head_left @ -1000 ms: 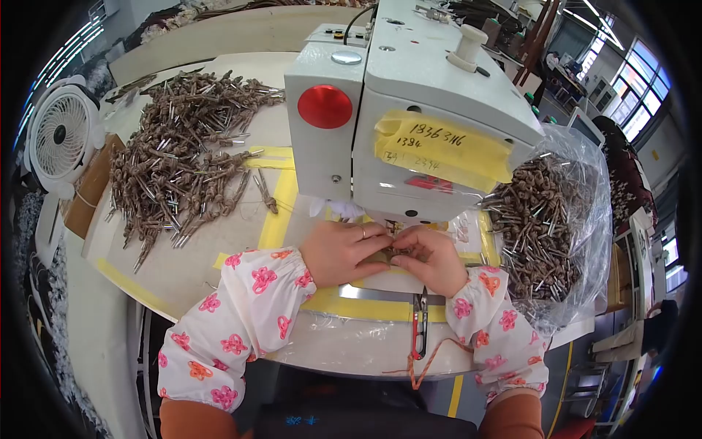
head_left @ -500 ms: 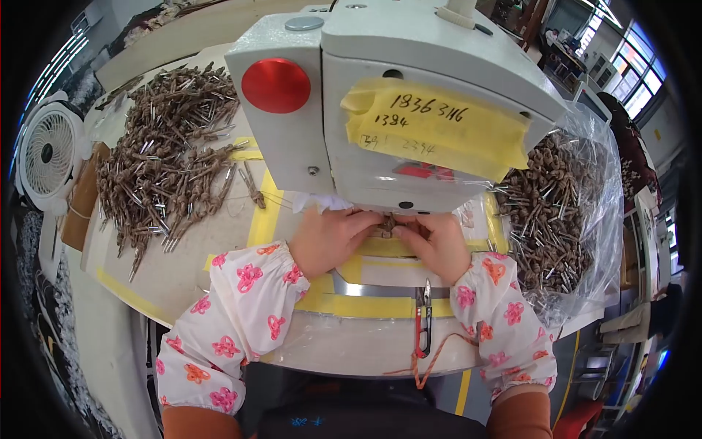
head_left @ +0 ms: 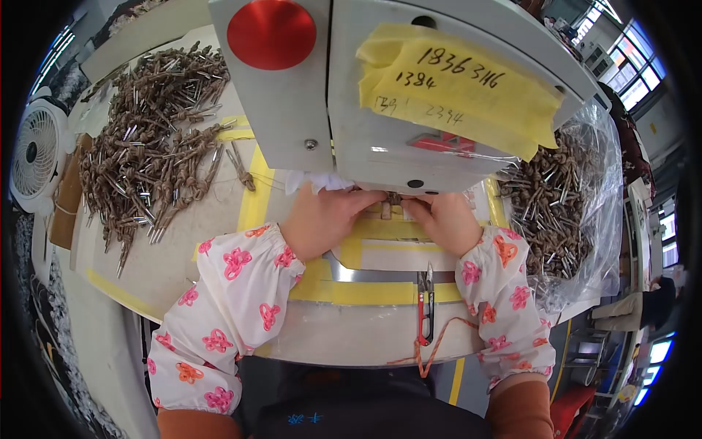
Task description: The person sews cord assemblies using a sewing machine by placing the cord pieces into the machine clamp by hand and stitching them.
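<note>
Both hands meet under the head of a white sewing machine (head_left: 292, 132). Pinched fingers of my left hand (head_left: 322, 219) press on the left side of a small brown knotted cord (head_left: 393, 198). On its right side, the thumb and fingers of my right hand (head_left: 447, 221) are closed on the same cord. Much of the cord and the needle area is hidden by my fingers and the machine head. White cloth (head_left: 314, 181) hangs just behind my left hand.
Brown knotted cords with metal tips (head_left: 153, 139) lie heaped on the left; more cords (head_left: 548, 212) fill a clear plastic bag (head_left: 607, 219) on the right. Thread snips (head_left: 425, 307) with an orange cord (head_left: 420, 362) lie near the front edge. A white fan (head_left: 33, 150) stands far left.
My view has moved closer to the machine and tilted down. Both hands stay at the cord under the machine head; my right fingers sit slightly more apart from the left ones.
</note>
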{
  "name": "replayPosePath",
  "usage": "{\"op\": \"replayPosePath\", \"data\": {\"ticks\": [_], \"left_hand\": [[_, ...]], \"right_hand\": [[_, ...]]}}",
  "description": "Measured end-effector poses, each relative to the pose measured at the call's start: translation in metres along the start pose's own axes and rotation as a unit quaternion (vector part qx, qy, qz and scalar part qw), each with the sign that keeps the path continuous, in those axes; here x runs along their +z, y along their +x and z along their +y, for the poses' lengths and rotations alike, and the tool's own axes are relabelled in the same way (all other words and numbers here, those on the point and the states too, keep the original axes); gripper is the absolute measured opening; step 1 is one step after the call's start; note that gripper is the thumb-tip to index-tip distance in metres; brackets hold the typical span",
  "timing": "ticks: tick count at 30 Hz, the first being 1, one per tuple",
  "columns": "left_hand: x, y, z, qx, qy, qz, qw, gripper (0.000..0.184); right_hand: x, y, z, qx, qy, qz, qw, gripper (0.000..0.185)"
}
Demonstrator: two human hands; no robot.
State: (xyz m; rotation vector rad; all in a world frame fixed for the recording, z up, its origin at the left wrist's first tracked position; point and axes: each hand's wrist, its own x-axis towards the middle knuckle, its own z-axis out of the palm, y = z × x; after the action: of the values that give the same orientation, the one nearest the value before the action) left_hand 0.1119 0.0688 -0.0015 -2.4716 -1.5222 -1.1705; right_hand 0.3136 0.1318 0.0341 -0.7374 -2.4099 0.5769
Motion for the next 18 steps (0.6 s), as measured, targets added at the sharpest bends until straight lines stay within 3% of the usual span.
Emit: {"op": "replayPosePath", "data": {"ticks": [6,8,18], "left_hand": [[-0.006,0.000,0.014,-0.015,0.030,-0.047,0.998,0.023],[-0.010,0.004,0.016,-0.035,0.041,-0.108,0.993,0.020],[-0.014,0.000,0.009,-0.001,0.051,-0.048,0.998,0.023]], "right_hand": [[0.010,-0.016,-0.006,0.001,-0.039,0.010,0.999,0.018],[0.011,-0.018,-0.014,-0.044,-0.116,0.049,0.991,0.022],[0.012,-0.018,-0.013,-0.062,-0.181,0.033,0.981,0.029]]}}
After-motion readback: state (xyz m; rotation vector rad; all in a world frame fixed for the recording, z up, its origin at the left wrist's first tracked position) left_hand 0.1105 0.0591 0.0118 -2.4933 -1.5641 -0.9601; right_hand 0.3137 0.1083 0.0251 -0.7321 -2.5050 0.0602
